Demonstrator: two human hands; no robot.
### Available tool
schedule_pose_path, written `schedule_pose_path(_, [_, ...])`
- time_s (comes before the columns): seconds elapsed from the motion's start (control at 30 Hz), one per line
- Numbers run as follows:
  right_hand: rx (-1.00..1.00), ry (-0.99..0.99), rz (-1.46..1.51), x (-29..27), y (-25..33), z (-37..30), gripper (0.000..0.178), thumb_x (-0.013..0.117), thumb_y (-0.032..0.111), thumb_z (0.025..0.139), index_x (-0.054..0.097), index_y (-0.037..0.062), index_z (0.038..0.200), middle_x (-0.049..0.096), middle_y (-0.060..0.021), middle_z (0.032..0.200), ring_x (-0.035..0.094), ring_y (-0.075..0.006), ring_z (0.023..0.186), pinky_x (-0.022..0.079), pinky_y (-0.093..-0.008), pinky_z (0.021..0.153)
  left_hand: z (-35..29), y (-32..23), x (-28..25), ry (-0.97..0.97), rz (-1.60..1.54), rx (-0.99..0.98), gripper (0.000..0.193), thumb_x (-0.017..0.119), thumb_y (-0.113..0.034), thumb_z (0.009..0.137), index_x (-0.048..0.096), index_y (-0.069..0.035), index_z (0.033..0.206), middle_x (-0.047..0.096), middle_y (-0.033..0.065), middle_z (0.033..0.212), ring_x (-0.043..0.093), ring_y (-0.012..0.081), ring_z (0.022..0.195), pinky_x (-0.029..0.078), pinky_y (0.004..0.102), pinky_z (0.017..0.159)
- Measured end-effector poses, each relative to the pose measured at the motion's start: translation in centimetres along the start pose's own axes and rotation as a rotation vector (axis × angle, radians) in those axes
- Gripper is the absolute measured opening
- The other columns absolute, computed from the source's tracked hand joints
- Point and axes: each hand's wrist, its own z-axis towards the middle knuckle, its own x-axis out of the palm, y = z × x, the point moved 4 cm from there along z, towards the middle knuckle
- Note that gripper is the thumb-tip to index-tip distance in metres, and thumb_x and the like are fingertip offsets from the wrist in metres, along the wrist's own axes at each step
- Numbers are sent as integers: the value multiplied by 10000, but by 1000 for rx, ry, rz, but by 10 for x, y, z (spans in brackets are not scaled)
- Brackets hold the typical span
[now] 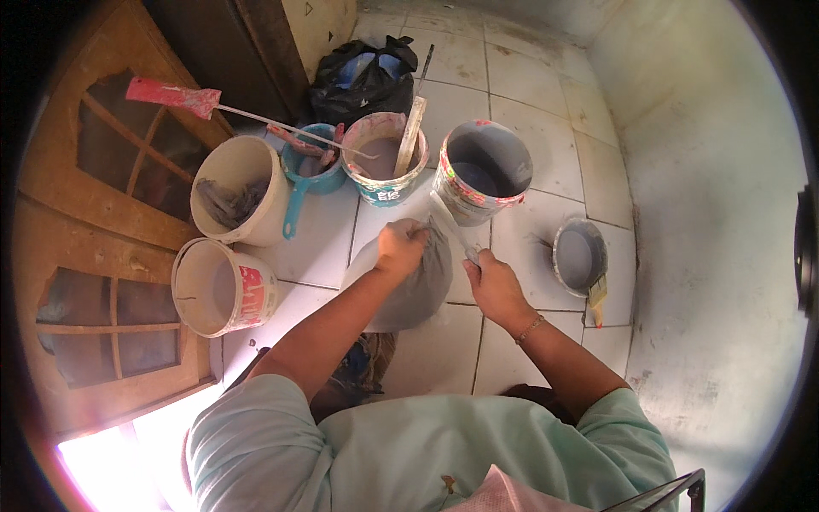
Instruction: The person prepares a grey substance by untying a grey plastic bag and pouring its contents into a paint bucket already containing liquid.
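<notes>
My left hand is closed on the gathered top of a full, greyish plastic bag, which rests on the tiled floor in front of me. In my right hand is a knife with a long, pale, flat blade. Its blade slants up and to the left, close beside the bunched neck of the bag; I cannot tell whether they touch. Just beyond the blade stands a deep paint bucket with a coloured rim and a grey inside.
Left of the bag are two whitish buckets, a blue dipper and a pail of grey mix with a roller across it. A black bag lies behind. A brush leans on a small tub near the right wall.
</notes>
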Motion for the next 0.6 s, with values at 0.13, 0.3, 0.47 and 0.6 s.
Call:
schedule_pose_path(0.13, [28, 47, -72, -6, -4, -12, 270, 484, 230, 913, 462, -36, 878, 594, -261, 709, 598, -431, 693, 478, -486, 632, 6, 12, -2, 18, -9, -87, 234, 655, -176, 752, 663, 14, 888, 662, 160, 771, 623, 186, 693, 471, 312, 667])
schedule_pose_path(0.3, [83, 146, -123, -1, -5, -28, 247, 481, 220, 912, 443, -24, 896, 600, -247, 722, 590, -426, 679, 467, -493, 618, 7, 12, 2, 26, -27, -70, 202, 641, -142, 761, 667, 8, 894, 672, 128, 771, 618, 174, 690, 469, 308, 668])
schedule_pose_path(0.47, [32, 74, -179, 10, -11, -28, 231, 476, 212, 911, 444, -17, 910, 605, -249, 765, 597, -415, 672, 479, -486, 618, 4, -6, -1, -28, 47, 0, 149, 612, -109, 753, 648, 18, 822, 642, 214, 777, 635, 350, 770, 487, 384, 699])
schedule_pose_path(0.6, [56, 74, -154, 23, -11, -26, 220, 482, 200, 911, 435, -15, 913, 600, -251, 763, 599, -416, 671, 483, -484, 620, 5, 3, 3, -76, 86, 104, 134, 590, -91, 743, 636, 19, 804, 638, 222, 785, 625, 373, 795, 485, 407, 719])
